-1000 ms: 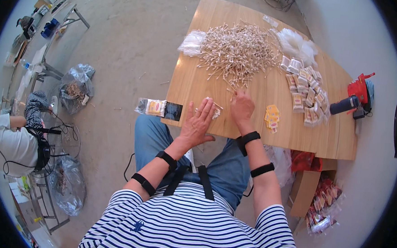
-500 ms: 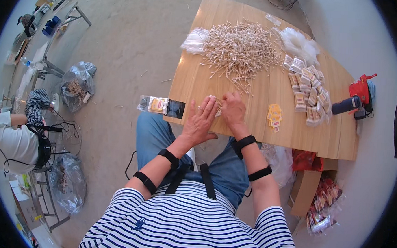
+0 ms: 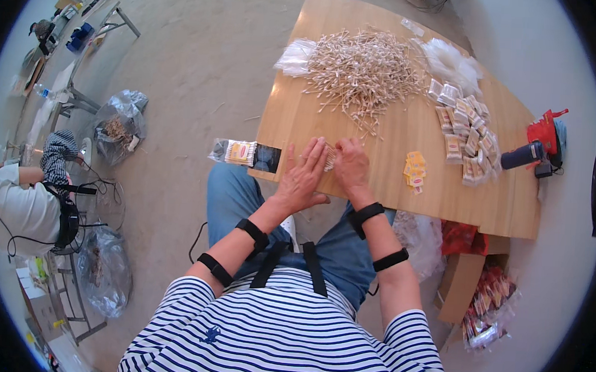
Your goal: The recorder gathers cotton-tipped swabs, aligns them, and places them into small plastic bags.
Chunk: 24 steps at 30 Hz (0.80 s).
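Note:
Near the table's front edge, a small bunch of cotton swabs (image 3: pixel 330 159) lies between my two hands. My left hand (image 3: pixel 302 177) rests flat against its left side, fingers stretched out. On the other side my right hand (image 3: pixel 351 167) has its fingers curled in at the swabs; its fingertips are partly hidden. Beyond both hands spreads a large loose heap of cotton swabs (image 3: pixel 364 71). To the left, a clear bag packed with swabs and a yellow card (image 3: pixel 240 152) lies by a black pad (image 3: pixel 267 159). Several small yellow cards (image 3: pixel 415 168) lie right of my right hand.
Filled swab packets (image 3: pixel 466 131) are piled at the right of the wooden table (image 3: pixel 395 124). Clear empty bags (image 3: pixel 450 65) lie behind them, more (image 3: pixel 295 56) left of the heap. A dark cylinder (image 3: pixel 522 156) juts at the right edge. Another person (image 3: pixel 24 202) sits far left.
My hands stay around the bunch of swabs, with only slight finger movement. The whole view has shifted a little.

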Each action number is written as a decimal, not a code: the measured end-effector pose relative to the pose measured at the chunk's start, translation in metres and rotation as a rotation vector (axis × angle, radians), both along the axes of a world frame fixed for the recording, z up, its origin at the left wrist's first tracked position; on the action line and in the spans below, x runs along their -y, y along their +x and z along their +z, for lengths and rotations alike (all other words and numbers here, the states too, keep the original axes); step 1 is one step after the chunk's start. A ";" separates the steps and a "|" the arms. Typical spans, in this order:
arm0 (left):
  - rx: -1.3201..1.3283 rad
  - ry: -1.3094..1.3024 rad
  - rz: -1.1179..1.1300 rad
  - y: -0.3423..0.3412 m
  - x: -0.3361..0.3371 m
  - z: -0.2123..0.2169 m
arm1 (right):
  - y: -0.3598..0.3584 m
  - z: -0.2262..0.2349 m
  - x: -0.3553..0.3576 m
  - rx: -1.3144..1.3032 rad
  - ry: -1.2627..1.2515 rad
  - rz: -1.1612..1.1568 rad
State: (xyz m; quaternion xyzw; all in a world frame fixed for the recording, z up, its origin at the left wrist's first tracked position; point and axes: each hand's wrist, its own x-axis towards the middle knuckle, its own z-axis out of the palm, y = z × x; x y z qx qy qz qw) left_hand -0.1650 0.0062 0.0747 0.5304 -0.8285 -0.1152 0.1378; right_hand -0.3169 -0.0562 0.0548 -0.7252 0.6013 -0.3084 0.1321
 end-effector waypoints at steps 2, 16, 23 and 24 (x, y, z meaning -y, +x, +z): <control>-0.015 -0.008 0.000 0.001 0.002 0.003 | -0.002 -0.001 0.001 -0.013 0.005 0.012; 0.111 -0.018 -0.002 0.001 0.005 -0.009 | -0.002 -0.005 0.002 0.034 0.023 0.099; 0.150 -0.052 0.030 0.002 -0.001 -0.009 | -0.006 0.002 -0.002 0.128 0.073 0.144; 0.147 -0.058 0.037 0.002 -0.001 -0.008 | -0.006 0.004 -0.002 0.138 0.090 0.156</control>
